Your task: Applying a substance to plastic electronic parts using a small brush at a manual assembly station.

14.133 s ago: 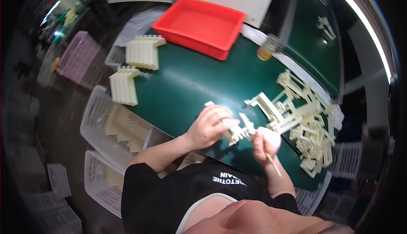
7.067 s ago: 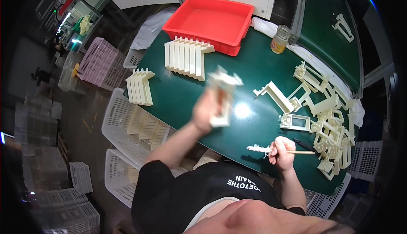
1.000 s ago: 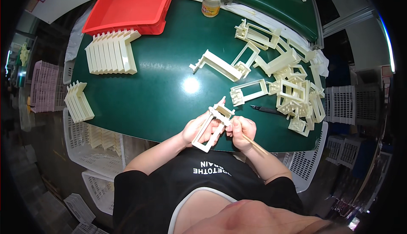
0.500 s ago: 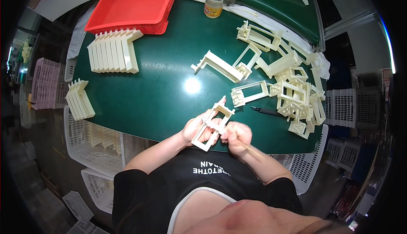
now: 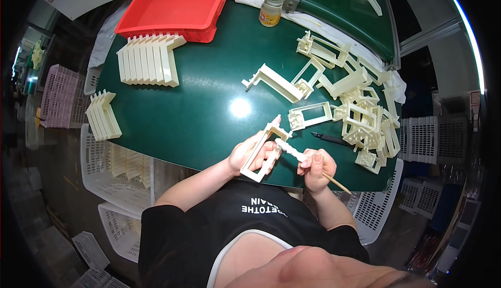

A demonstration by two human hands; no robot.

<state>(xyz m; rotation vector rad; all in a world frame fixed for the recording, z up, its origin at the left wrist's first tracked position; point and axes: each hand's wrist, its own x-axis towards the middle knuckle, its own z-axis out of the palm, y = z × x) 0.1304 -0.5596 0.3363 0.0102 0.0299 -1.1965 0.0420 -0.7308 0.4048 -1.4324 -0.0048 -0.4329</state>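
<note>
My left hand (image 5: 241, 154) is closed around a cream plastic frame (image 5: 250, 170), a long rectangle with an open middle, held tilted over the table's near edge. In my right hand (image 5: 318, 169) is a thin wooden stick; its bare end (image 5: 338, 183) points down to the right. The stick's white, fluffy-looking wrapped tip (image 5: 288, 148) reaches toward the frame's right side. Whether the tip touches the frame I cannot tell. Close beyond my right hand lie a dark craft knife (image 5: 329, 138) and another cream frame (image 5: 311, 116).
A jumbled pile of cream frames (image 5: 360, 115) covers the table's right side. Neat rows of cream parts (image 5: 148, 62) stand at the left, near a red tray (image 5: 162, 8). A glass jar (image 5: 272, 8) stands at the back. White baskets (image 5: 117, 183) sit below the table.
My right hand has moved right and away from the frame, bringing the stick's white tip out beyond the frame's right side. My left hand still holds the frame. The whole view has shifted slightly.
</note>
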